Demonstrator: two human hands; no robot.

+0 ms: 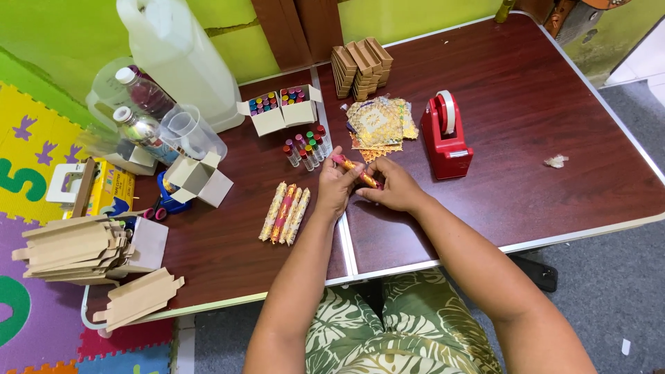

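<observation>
Both hands (367, 187) gripped a wrapped tube (357, 172), just left of the tape dispenser (447, 135).
It looked light, stiff, slippery in foil; best held at its ends.

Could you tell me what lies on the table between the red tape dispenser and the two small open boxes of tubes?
In the head view, a pile of gold patterned wrappers lies between the red tape dispenser and the two open boxes.

two open white boxes (280, 109) of coloured vials, stacked tan cartons (361, 64), yellow box (111, 192) at left
</observation>
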